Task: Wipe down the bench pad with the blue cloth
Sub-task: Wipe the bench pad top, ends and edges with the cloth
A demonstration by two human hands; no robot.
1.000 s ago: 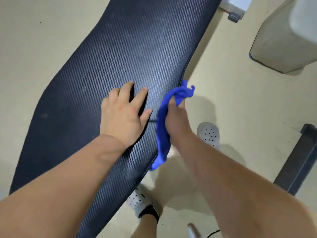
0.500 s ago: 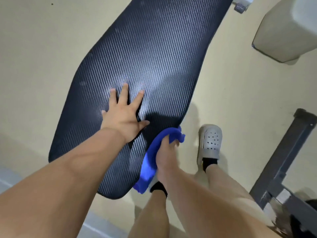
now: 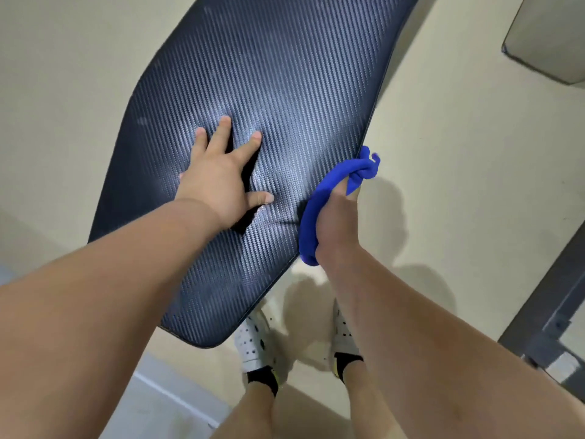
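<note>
The bench pad (image 3: 269, 74) is long, black and carbon-weave textured, running from the lower middle up to the top right. My left hand (image 3: 221, 179) lies flat on it with fingers spread, pressing near its middle. My right hand (image 3: 335, 223) grips the bunched blue cloth (image 3: 319, 198) against the pad's right side edge. The cloth wraps round that edge, and a loose end sticks up past my fingers.
Below the pad's near end stand my two feet in white perforated clogs (image 3: 253, 340) on a beige floor. A dark metal frame (image 3: 557, 315) rises at the right edge. A pale padded block (image 3: 550, 36) sits at the top right.
My right hand has slid the cloth forward along the pad's right edge, away from the near end. My left hand stays flat on the pad. The view has shifted.
</note>
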